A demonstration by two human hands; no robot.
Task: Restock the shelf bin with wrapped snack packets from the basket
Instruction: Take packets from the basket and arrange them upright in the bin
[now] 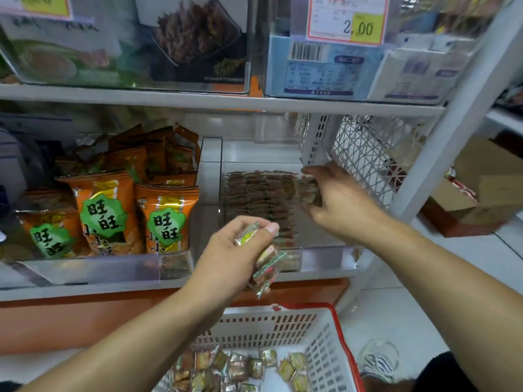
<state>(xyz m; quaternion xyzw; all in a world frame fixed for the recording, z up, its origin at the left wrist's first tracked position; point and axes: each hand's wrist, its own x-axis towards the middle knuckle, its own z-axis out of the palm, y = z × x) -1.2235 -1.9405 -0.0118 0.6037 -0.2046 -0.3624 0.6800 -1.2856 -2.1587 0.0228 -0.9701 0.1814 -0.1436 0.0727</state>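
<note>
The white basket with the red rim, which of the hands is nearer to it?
Left. The left hand holds snack packets just above the basket's back rim. The right hand is higher, reaching into the clear shelf bin with other packets.

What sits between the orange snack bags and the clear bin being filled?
In the head view, only a white divider panel separates the orange snack bags from the clear bin.
</note>
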